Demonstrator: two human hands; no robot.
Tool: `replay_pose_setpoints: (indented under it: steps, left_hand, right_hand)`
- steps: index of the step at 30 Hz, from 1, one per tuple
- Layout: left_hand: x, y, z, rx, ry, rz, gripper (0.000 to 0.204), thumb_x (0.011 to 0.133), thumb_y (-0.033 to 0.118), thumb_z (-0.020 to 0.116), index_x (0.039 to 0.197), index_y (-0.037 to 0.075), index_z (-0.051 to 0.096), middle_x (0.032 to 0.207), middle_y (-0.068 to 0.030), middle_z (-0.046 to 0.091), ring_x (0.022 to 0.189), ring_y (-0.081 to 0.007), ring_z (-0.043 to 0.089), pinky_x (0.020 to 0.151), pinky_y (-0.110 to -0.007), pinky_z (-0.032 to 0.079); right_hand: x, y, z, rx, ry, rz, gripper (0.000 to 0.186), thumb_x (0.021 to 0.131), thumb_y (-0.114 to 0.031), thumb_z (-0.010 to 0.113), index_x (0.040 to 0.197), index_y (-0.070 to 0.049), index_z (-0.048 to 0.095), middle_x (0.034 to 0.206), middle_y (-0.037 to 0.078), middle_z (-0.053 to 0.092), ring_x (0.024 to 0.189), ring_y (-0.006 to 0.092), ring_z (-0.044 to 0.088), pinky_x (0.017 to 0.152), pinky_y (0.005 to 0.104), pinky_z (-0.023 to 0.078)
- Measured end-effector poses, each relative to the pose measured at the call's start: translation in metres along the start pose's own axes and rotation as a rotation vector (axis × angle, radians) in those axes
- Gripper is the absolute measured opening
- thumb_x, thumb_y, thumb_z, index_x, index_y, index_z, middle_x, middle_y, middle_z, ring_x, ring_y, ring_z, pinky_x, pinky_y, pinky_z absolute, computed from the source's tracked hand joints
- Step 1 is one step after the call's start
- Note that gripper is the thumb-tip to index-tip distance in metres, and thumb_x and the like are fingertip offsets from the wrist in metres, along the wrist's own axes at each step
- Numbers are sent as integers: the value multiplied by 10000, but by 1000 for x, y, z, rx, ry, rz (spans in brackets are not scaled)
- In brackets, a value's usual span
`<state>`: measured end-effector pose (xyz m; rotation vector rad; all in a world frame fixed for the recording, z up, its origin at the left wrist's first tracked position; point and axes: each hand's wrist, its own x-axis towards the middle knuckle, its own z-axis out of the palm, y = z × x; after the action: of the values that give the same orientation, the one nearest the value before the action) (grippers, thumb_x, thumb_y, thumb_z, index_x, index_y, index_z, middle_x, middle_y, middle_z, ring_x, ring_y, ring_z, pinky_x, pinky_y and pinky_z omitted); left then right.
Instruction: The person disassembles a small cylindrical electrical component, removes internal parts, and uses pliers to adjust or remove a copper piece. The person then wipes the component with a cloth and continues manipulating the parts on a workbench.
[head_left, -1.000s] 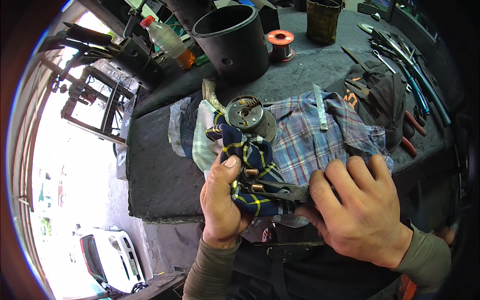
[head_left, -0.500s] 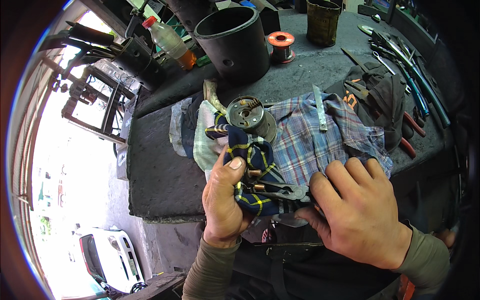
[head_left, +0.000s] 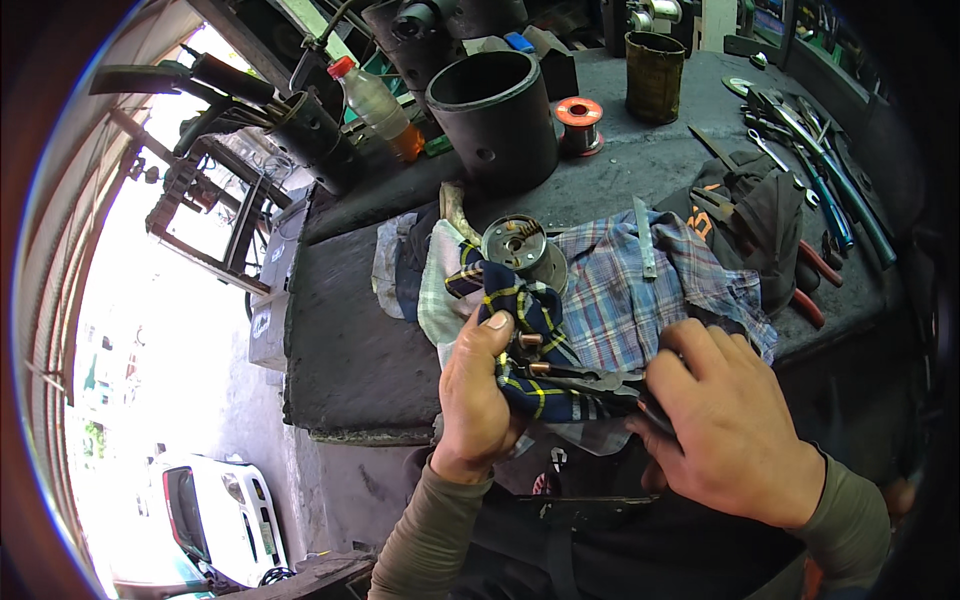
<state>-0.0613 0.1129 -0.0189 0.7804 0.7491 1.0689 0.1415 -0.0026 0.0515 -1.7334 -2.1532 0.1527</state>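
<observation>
My left hand [head_left: 475,385] is closed around a navy and yellow plaid cloth [head_left: 518,293], thumb on top. Out of its folds stick two copper-coloured studs [head_left: 531,341]; the part they belong to is hidden in the cloth. In my right hand [head_left: 728,425] are dark pliers [head_left: 606,381], their jaws pointing left at the lower stud. Whether the jaws grip it or only touch it I cannot tell. Just beyond the cloth stands a round metal motor housing [head_left: 514,243] with a coil spring on top. A flat metal strip [head_left: 643,240] lies on a blue checked cloth [head_left: 600,300].
On the dark workbench [head_left: 360,350] stand a large black cylinder [head_left: 495,125], a solder spool [head_left: 580,128], a rusty can [head_left: 655,80] and a plastic bottle [head_left: 375,105]. Wrenches and other hand tools [head_left: 825,165] lie at the right. Red-handled pliers [head_left: 808,308] rest by a dark cloth [head_left: 755,220].
The whole view has shifted, so the bench and hands appear further right. My right hand has tilted slightly, and more of the pliers' handle shows. Both holds stay the same.
</observation>
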Motion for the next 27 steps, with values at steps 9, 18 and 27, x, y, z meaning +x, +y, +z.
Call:
replay_pose_setpoints:
  steps: [9,18,27]
  left_hand:
    - [6,0,-13,-285,-102,-67,424,1103,319,536,1311,-15,696,1206,-150,783,1071,-292,773,967,-463,638]
    - [9,-2,-23,-440,-225,-128,497,1128,355,490,1393,-36,645,1264,-190,765,1108,-335,767,984,-494,640]
    - [10,0,-23,-444,-275,-120,511,1140,351,460,1403,-51,636,1277,-207,762,1129,-336,769,1007,-501,639]
  right_hand:
    - [-12,6,9,-273,168,-146,175,860,-116,714,918,48,691,1159,232,616,1049,364,590,895,513,477]
    - [-6,1,15,-300,220,-172,285,832,-85,752,1008,131,691,1292,272,627,1181,418,624,1008,596,488]
    - [0,-2,15,-318,242,-184,273,794,-67,737,976,132,697,1302,263,629,1187,405,628,1027,596,483]
